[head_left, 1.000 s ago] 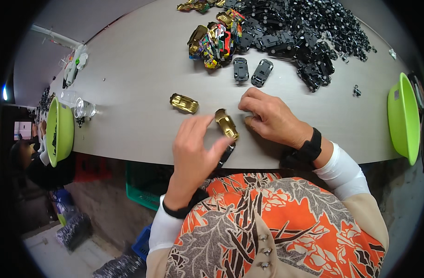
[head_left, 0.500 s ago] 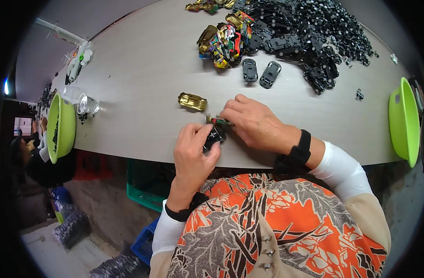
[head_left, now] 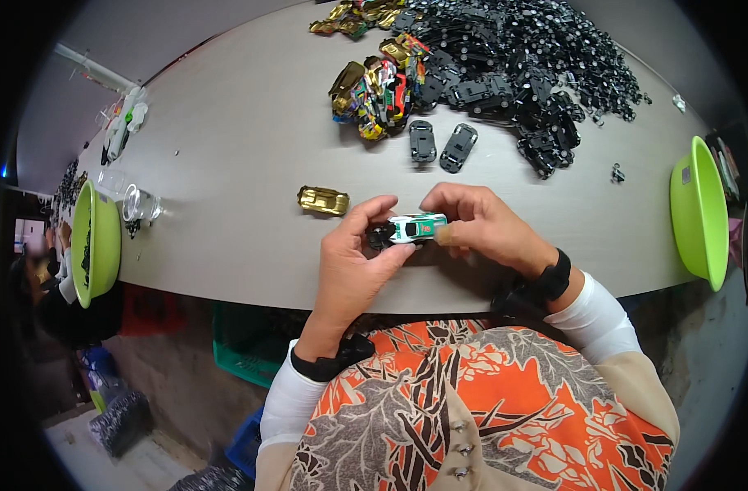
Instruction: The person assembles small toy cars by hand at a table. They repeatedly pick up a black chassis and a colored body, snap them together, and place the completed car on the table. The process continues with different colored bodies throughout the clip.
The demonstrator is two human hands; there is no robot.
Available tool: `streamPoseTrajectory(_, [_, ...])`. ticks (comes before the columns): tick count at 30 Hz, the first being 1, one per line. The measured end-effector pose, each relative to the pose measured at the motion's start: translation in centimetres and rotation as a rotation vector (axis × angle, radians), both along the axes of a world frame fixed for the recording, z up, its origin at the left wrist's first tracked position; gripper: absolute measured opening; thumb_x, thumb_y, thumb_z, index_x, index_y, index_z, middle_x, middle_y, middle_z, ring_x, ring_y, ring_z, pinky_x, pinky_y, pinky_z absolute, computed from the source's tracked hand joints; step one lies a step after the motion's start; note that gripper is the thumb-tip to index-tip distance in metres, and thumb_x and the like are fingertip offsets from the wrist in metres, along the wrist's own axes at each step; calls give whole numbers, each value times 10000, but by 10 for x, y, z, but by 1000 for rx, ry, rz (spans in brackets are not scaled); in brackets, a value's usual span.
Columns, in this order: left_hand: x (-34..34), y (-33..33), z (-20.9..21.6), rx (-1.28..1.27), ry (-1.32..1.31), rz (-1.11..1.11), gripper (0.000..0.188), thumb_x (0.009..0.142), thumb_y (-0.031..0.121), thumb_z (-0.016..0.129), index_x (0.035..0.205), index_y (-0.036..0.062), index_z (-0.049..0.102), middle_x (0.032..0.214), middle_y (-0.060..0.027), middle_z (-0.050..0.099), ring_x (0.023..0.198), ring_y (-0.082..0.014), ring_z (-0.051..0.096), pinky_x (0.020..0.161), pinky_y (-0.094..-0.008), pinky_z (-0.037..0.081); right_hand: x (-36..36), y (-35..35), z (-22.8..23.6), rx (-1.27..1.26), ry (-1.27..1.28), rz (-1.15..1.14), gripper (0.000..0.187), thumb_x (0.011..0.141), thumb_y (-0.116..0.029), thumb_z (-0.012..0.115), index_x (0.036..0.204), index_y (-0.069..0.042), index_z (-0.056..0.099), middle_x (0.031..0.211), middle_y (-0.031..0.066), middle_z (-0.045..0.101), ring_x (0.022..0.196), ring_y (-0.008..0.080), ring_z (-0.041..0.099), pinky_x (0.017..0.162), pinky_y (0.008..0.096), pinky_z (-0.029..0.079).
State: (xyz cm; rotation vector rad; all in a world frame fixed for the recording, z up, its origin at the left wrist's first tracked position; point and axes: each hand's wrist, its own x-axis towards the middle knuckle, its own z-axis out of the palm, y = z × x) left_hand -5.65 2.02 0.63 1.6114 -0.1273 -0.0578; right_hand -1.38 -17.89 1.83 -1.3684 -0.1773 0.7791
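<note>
Between my two hands is a white and green toy car body [head_left: 420,227], lying against a black toy car chassis [head_left: 379,236] whose dark end sticks out to the left. My left hand [head_left: 351,260] closes thumb and fingers around the chassis. At the other end, my right hand [head_left: 490,227] pinches the green part of the body. Whether the two pieces are joined I cannot tell. Just left and farther off, a gold toy car body [head_left: 323,200] rests on the table. Two black chassis, one upright [head_left: 422,141] and one slanted [head_left: 458,148], lie beyond my hands.
Colourful car bodies [head_left: 379,94] are heaped beside a large pile of black chassis [head_left: 505,90]. Green basins stand at the left [head_left: 104,245] and right [head_left: 701,213] table edges. A clear cup [head_left: 140,203] is near the left basin. Another person [head_left: 59,270] sits far left.
My right hand has brought the white and green body over to the chassis in my left hand, and the body now shows top up. The view has shifted slightly.
</note>
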Motion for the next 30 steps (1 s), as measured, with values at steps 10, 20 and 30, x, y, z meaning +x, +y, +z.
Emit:
streamPoseTrajectory(10, [21, -4, 17, -342, 228, -17, 421, 751, -44, 695, 1139, -50, 532, 997, -90, 614, 829, -93, 597, 656, -207, 515, -6, 9, 4, -295, -934, -166, 246, 715, -55, 686, 936, -6, 590, 834, 85, 529, 707, 199, 567, 567, 301, 467])
streamPoseTrajectory(20, [36, -19, 15, -417, 184, -70, 380, 738, -88, 680, 1094, -36, 557, 976, -68, 623, 875, -112, 598, 815, -256, 516, -1, 6, 5, -226, -859, -264, 295, 705, -20, 657, 977, -27, 542, 812, 84, 519, 609, 159, 530, 536, 265, 444])
streamPoseTrajectory(30, [45, -7, 16, -632, 488, -85, 267, 810, 21, 634, 1068, -8, 572, 989, -103, 641, 894, -171, 637, 755, -291, 550, 14, -12, 19, 91, -229, -313, 519, 742, 16, 612, 1221, -65, 428, 889, 13, 482, 696, 23, 485, 499, 165, 431])
